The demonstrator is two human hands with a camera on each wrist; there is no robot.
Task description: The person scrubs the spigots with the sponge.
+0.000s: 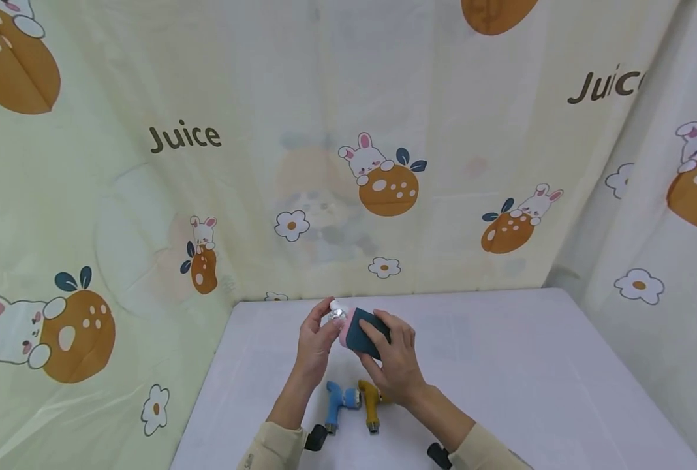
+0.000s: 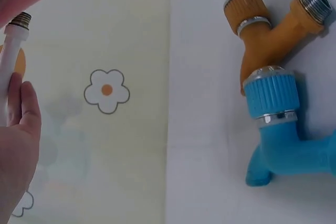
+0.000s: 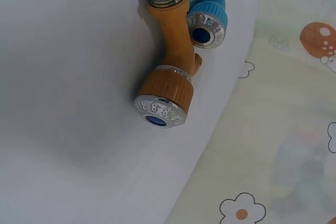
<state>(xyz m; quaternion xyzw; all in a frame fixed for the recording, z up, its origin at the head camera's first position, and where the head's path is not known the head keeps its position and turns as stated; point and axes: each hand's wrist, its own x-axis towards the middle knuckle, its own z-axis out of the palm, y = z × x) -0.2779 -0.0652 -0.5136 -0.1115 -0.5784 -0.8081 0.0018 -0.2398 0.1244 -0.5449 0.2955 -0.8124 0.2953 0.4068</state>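
Note:
My left hand (image 1: 315,343) holds a white tap (image 2: 8,64), fingers and thumb about its body. Its silver knob (image 1: 338,315) faces up between the fingers, and the left wrist view shows its threaded end (image 2: 21,20). In my right hand (image 1: 397,358) is a two-layer sponge (image 1: 363,334), dark green on one side and pink on the other, gripped between thumb and fingers. The sponge's pink side is right up against the tap, over the far part of the table.
A blue tap (image 1: 335,399) and an orange-yellow tap (image 1: 371,401) lie side by side on the white table (image 1: 501,378), below the hands. A curtain (image 1: 243,215) printed with rabbits and oranges stands behind the table's far edge and along its sides.

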